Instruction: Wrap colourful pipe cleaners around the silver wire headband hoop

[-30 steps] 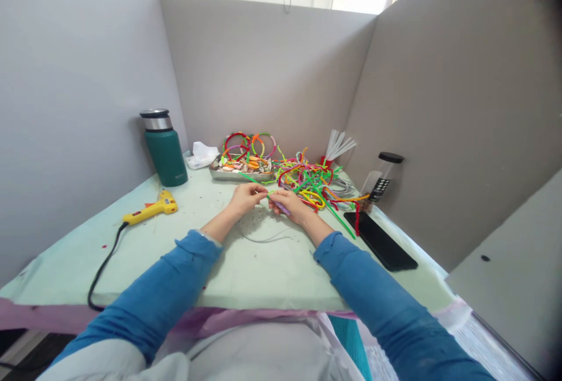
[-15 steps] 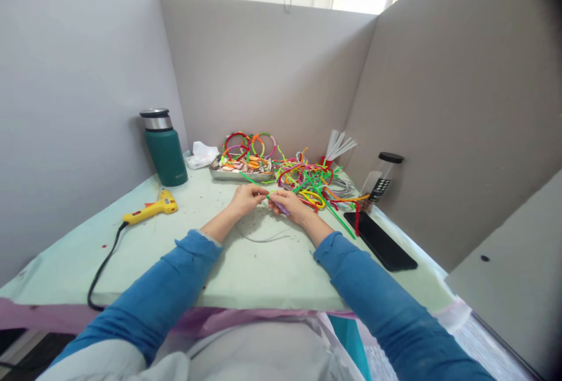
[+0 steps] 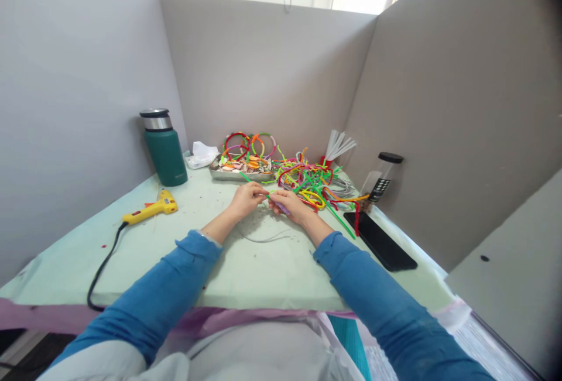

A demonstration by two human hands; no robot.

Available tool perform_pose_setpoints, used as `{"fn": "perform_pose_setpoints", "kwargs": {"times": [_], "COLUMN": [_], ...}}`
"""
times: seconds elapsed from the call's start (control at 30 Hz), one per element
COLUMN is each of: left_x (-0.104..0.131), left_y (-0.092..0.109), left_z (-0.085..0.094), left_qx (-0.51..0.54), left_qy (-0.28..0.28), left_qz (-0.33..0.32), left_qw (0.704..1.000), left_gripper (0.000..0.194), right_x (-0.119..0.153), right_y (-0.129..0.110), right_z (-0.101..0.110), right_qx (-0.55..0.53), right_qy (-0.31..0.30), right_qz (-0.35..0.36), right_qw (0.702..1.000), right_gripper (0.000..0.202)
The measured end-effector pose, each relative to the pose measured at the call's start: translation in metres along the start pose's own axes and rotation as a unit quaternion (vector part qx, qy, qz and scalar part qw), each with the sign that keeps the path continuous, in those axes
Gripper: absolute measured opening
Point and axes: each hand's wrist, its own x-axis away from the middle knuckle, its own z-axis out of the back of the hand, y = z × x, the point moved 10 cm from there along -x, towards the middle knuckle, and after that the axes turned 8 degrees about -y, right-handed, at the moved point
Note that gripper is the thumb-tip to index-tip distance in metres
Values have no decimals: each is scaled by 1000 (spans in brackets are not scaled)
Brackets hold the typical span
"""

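Over the middle of the table, my left hand [image 3: 249,197] pinches a green pipe cleaner [image 3: 246,177], whose free end sticks up to the left. My right hand [image 3: 287,204] is closed close beside it, with a purple piece [image 3: 283,209] showing at its palm side. The fingertips of both hands nearly meet, and the green strand passes between them. Below the hands, a thin grey wire [image 3: 266,240] lies on the cloth. Behind the right hand is a tangled pile of coloured pipe cleaners [image 3: 314,179].
A metal tray [image 3: 219,175] of shells and coloured rings [image 3: 237,146] stand at the back. A green bottle [image 3: 165,155] and yellow glue gun [image 3: 151,210] are left. At right are a black phone [image 3: 381,243], a clear jar [image 3: 383,179] and white sticks [image 3: 338,146].
My left fingers have shifted very slightly, and the free end of the green pipe cleaner shows shorter above them. My right hand looks the same.
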Motion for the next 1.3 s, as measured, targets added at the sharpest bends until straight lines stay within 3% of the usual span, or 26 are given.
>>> {"fn": "perform_pose_setpoints", "kwargs": {"times": [0.53, 0.8, 1.3], "left_x": [1, 7, 7], "left_y": [6, 25, 21], "left_z": [-2, 5, 7], "left_qx": [-36, -43, -4], "left_qy": [-3, 19, 20], "left_qz": [-39, -87, -56], "left_qw": [999, 995, 998], "left_gripper": [16, 14, 17], "right_x": [-1, 1, 2], "right_y": [1, -3, -5], "right_z": [-1, -1, 1], "right_qx": [-10, -29, -41], "right_qy": [-8, -2, 2], "right_qz": [1, 7, 16], "right_qw": [1000, 1000, 999], "right_gripper": [25, 27, 25]}}
